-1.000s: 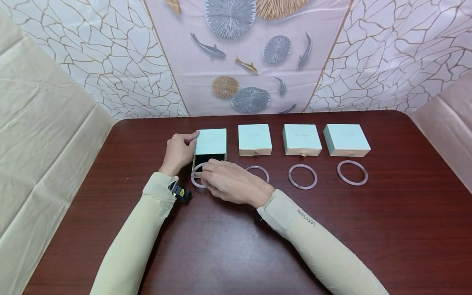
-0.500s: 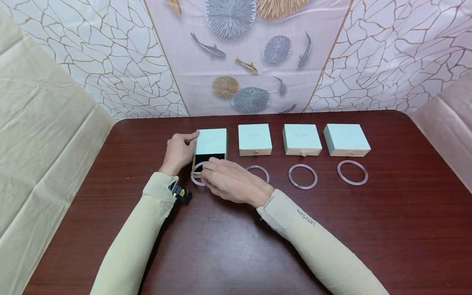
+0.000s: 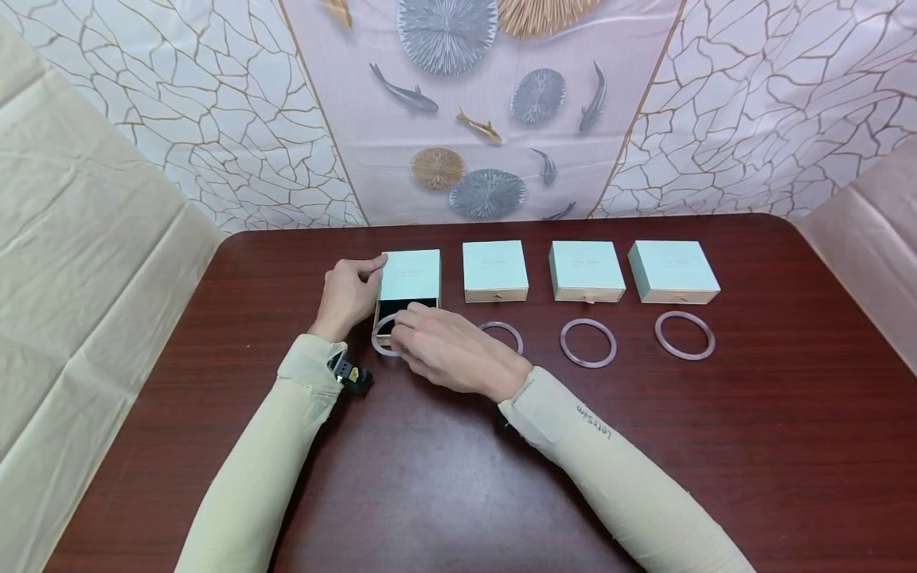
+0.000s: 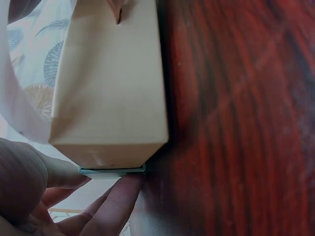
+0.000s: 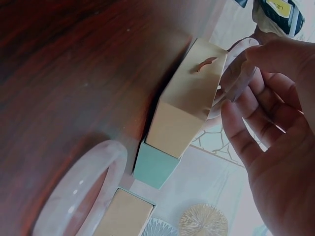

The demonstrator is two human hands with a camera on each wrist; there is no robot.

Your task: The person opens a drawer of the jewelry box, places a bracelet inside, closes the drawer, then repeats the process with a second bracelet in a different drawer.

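Observation:
The leftmost mint box (image 3: pixel 411 274) has its drawer pulled out toward the front, showing a black inside. My left hand (image 3: pixel 345 298) grips that box by its left side; in the left wrist view its fingers (image 4: pixel 115 201) lie against the mint sleeve behind the cream drawer (image 4: pixel 110 73). Between thumb and fingers my right hand (image 3: pixel 458 350) pinches a pale lilac bangle (image 3: pixel 380 347), held over the drawer's front part. The right wrist view shows the bangle (image 5: pixel 239 82) tilted above the drawer (image 5: pixel 189 88), beside its small ribbon tab. My right hand partly hides the bangle and the drawer.
Three closed mint boxes (image 3: pixel 494 267) (image 3: pixel 587 267) (image 3: pixel 675 268) stand in a row to the right. In front of them lie three bangles (image 3: pixel 519 338) (image 3: pixel 588 364) (image 3: pixel 685 356) on the dark red table (image 3: pixel 430 493). Patterned cloth (image 3: pixel 251 103) hangs behind.
The bangle in my right hand has moved slightly away from me, further over the drawer, with the fingers shifting a little the same way. My left hand and the box have stayed put.

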